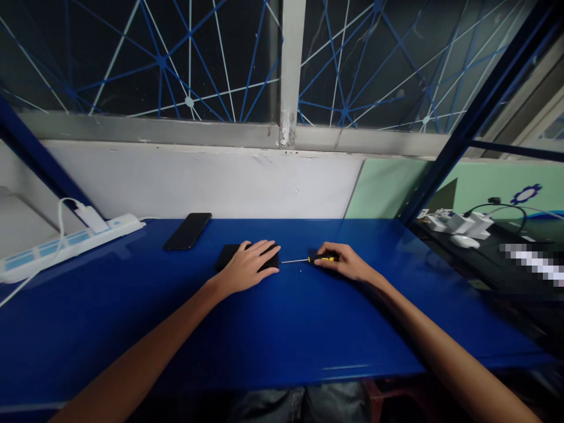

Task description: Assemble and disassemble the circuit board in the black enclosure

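My left hand [255, 264] lies spread over a flat black rectangular object [225, 257], its fingers stretched apart across the top. What kind of object it is, I cannot make out under the hand. In my right hand [348, 261] is a screwdriver [312, 259] with a black and yellow handle, the fingers closed round it. Its thin metal shaft points left, the tip at the right edge of the black object; whether it touches is too small to tell. Small bright specks [301, 272] lie on the blue table just below the shaft.
A black smartphone [188, 231] rests on the blue table [247, 335] at the back left. Farther left is a white power strip [70, 244] with a plugged-in charger and cable. White adapters [469, 223] and cables are on a dark surface at the right. Blue frame posts flank the table.
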Motion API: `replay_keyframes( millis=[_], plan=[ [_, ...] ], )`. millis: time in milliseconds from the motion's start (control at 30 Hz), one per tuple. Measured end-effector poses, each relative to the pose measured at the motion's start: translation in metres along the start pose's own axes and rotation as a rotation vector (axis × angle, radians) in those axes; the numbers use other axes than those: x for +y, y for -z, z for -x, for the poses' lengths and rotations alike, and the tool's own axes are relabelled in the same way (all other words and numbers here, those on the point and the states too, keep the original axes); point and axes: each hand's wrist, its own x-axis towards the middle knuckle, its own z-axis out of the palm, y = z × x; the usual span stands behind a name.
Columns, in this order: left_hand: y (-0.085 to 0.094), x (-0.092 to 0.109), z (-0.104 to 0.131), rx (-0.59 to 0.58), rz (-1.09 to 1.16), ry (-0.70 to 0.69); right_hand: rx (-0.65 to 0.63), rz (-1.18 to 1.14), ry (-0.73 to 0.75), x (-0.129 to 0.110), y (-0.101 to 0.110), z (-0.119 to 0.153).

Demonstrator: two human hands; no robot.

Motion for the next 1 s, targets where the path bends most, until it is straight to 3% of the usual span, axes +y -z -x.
replay_keyframes(
  millis=[267, 533, 800, 1000],
  plan=[
    [0.000, 0.002, 0.000, 0.005, -0.009, -0.006, -0.062, -0.015, -0.054, -0.011, -0.001, 0.001],
    [0.011, -0.005, 0.002, -0.091, 0.089, 0.028, 0.025, 0.057, -0.038, -0.013, -0.002, -0.002],
    [0.029, -0.023, 0.006, -0.130, 0.149, 0.082, 0.274, 0.300, -0.164, -0.005, 0.018, -0.001],
    [0.036, -0.018, 0.003, -0.123, 0.118, 0.116, 0.233, 0.344, -0.141, 0.001, 0.021, -0.002]
  ],
)
